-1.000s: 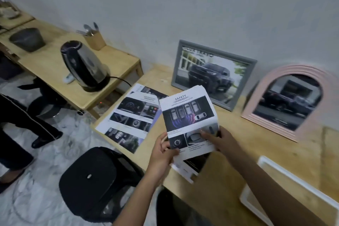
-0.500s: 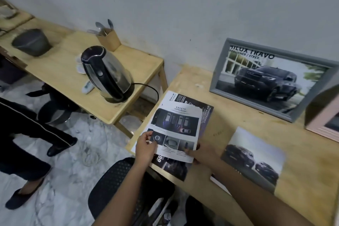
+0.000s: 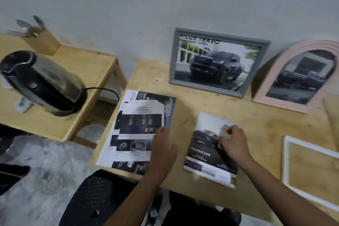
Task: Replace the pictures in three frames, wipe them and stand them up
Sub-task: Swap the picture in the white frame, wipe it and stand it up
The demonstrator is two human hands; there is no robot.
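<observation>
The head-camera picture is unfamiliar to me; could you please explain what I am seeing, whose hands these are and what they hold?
There is no machine here. A person wears a wide-angle camera on the head, so this single view looks forward and down at their own two bare hands. On the wooden table a grey frame and a pink arched frame stand at the wall, each with a car picture inside. A white frame lies flat at the right, with wood showing through it. The left hand rests on a stack of brochure sheets. The right hand pinches a curled-up corner of a car picture marked Double Cab, which lies on the table. An electric kettle stands on the lower table to the left.
</observation>
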